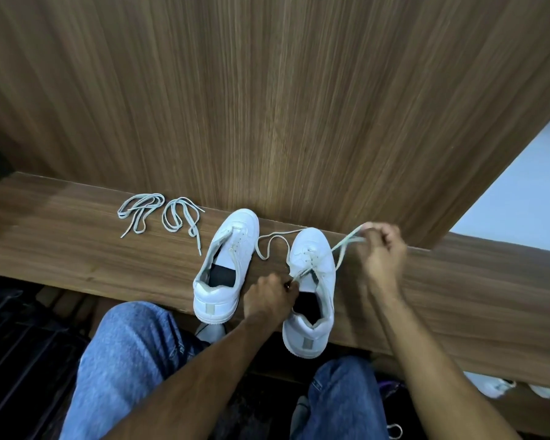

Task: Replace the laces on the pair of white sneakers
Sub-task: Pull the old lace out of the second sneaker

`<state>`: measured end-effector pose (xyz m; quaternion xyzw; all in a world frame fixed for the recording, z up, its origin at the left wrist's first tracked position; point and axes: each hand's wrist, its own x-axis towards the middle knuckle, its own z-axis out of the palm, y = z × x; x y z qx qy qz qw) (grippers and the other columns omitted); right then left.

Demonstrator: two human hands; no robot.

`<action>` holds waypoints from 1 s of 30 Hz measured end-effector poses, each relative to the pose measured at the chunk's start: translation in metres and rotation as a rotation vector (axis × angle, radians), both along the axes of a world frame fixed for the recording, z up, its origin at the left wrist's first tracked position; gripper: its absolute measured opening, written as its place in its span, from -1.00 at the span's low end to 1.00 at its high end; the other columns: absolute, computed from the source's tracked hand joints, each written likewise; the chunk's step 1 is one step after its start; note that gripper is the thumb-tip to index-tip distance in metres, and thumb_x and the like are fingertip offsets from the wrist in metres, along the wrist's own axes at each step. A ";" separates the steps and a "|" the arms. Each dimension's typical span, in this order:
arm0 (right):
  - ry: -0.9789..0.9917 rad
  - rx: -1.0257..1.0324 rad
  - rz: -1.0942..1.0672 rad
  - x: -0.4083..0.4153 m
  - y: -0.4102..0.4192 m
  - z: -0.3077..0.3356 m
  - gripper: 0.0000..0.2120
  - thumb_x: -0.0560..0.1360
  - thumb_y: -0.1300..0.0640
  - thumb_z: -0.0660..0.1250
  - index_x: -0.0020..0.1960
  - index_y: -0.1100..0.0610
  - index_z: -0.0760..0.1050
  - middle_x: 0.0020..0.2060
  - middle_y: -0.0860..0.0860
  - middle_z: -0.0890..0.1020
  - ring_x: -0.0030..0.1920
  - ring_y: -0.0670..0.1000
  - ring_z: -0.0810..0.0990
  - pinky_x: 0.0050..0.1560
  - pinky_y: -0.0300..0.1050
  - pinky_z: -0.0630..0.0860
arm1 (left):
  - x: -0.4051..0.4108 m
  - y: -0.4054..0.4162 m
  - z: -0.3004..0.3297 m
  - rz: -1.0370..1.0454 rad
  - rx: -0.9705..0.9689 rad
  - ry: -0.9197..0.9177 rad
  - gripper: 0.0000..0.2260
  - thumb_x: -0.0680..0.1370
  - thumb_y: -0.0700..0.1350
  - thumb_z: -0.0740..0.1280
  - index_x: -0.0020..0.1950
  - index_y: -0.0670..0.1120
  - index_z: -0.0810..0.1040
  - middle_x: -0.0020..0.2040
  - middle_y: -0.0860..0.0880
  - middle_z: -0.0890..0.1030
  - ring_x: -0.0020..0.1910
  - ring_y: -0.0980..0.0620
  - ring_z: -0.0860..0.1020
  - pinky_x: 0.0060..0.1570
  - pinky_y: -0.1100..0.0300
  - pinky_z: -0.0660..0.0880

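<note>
wood-grain panelling backs a brown wooden ledge (77, 249) where two white leather sneakers (226, 265) stand toes at twelve o'clock. left hand (269, 298) pinches the pale flat lace (340, 246) at the right-hand sneaker's (313, 281) upper eyelets; right hand (383, 249), at two o'clock, grasps its free end, drawn taut. the lace's line runs between both hands. two loose grey laces (159, 217) lie at ten o'clock.

Blue jeans (124, 369), bare forearms (204, 369)

Left hand (269, 295) and right hand (382, 246) pinched, forearms extended forward.
</note>
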<state>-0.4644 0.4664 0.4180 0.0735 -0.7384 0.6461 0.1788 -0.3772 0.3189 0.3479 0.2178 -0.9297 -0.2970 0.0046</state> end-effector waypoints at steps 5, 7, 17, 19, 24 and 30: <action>0.001 0.364 -0.102 -0.004 0.014 -0.001 -0.81 0.44 0.31 0.33 0.01 0.12 0.56 0.03 0.08 0.51 -0.03 -0.03 0.55 0.10 0.03 0.49 | -0.001 0.000 -0.005 0.041 0.026 -0.041 -0.58 0.53 0.24 0.20 0.09 -0.06 0.61 0.07 -0.16 0.62 0.09 -0.21 0.57 0.02 0.04 0.48; 0.021 0.727 -0.028 0.001 0.013 -0.018 -0.50 0.41 0.20 0.39 0.33 0.10 0.42 0.27 0.11 0.42 0.24 0.13 0.46 0.22 0.11 0.45 | -0.002 0.001 -0.005 0.056 0.026 -0.054 -0.54 0.52 0.26 0.20 0.10 -0.09 0.60 0.09 -0.17 0.62 0.11 -0.22 0.56 0.05 0.03 0.47; 0.010 1.055 0.377 0.017 -0.017 -0.067 -0.77 0.53 -0.04 0.25 0.04 -0.01 0.65 0.22 -0.03 0.53 0.31 -0.01 0.43 0.28 0.03 0.37 | -0.002 -0.001 -0.008 0.049 0.019 -0.060 -0.45 0.50 0.36 0.15 0.03 -0.10 0.60 0.04 -0.17 0.63 0.08 -0.23 0.57 -0.03 0.03 0.48; -0.090 0.736 0.351 0.013 -0.012 -0.058 -0.85 0.51 0.04 0.35 -0.06 0.04 0.69 0.13 -0.01 0.57 0.16 -0.05 0.53 0.16 -0.12 0.45 | -0.003 -0.002 -0.008 0.058 0.020 -0.061 -0.46 0.51 0.34 0.17 0.01 -0.13 0.60 0.04 -0.17 0.63 0.07 -0.24 0.58 -0.04 0.03 0.48; -0.183 0.087 0.043 0.003 0.008 -0.025 -0.87 0.51 0.21 0.39 -0.15 0.03 0.65 -0.20 0.00 0.64 -0.22 -0.18 0.57 -0.16 -0.45 0.41 | -0.004 -0.002 -0.009 0.068 0.026 -0.053 -0.49 0.50 0.31 0.19 0.02 -0.11 0.61 0.04 -0.15 0.64 0.06 -0.21 0.58 -0.03 0.03 0.50; -0.234 0.761 -0.014 0.005 0.023 -0.043 -0.64 0.47 0.04 0.38 0.24 0.10 0.51 0.12 0.12 0.51 0.13 0.19 0.53 0.08 0.01 0.50 | -0.006 -0.002 -0.010 0.073 0.042 -0.018 -0.55 0.48 0.27 0.23 -0.03 -0.09 0.62 0.00 -0.14 0.65 0.03 -0.21 0.59 -0.05 0.05 0.51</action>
